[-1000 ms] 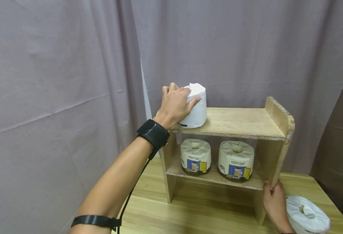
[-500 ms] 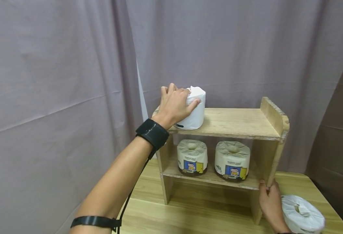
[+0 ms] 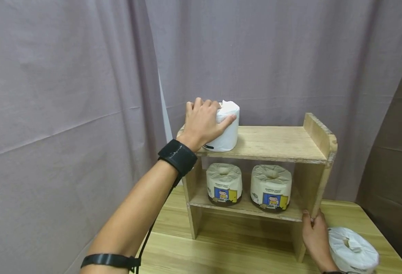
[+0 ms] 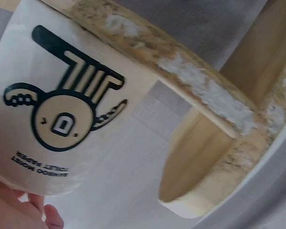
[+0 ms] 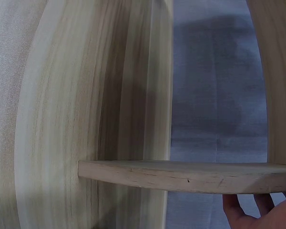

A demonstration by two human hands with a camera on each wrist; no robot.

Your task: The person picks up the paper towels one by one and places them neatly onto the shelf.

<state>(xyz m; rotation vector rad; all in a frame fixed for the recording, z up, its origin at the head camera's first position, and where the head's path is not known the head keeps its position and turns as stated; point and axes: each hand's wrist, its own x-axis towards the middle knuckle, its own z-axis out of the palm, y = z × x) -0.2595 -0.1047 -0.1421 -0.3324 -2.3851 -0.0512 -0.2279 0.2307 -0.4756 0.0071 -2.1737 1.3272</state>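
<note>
My left hand (image 3: 201,123) grips a white paper-wrapped toilet roll (image 3: 229,131) from above and the left, thumb along its front. The roll stands at the left end of the wooden shelf unit's top board (image 3: 279,142). Up close in the left wrist view, a printed character and lettering show on the toilet roll (image 4: 62,119). At the lower right, my right hand (image 3: 315,236) holds the front edge of the unit's right side panel (image 3: 314,186). In the right wrist view, fingers (image 5: 233,210) show along that panel's edge; the rest of the hand is out of frame.
Two toilet rolls with cartoon labels, a left one (image 3: 224,184) and a right one (image 3: 271,188), stand on the middle board. Another white toilet roll (image 3: 353,249) is on the wooden table (image 3: 166,243), right of the unit. Grey curtains (image 3: 266,57) hang behind and at the left.
Shelf unit and rolls appear slightly farther left as the head view shifts. The top of the white roll sits a little lower in view. Both hands keep their hold.
</note>
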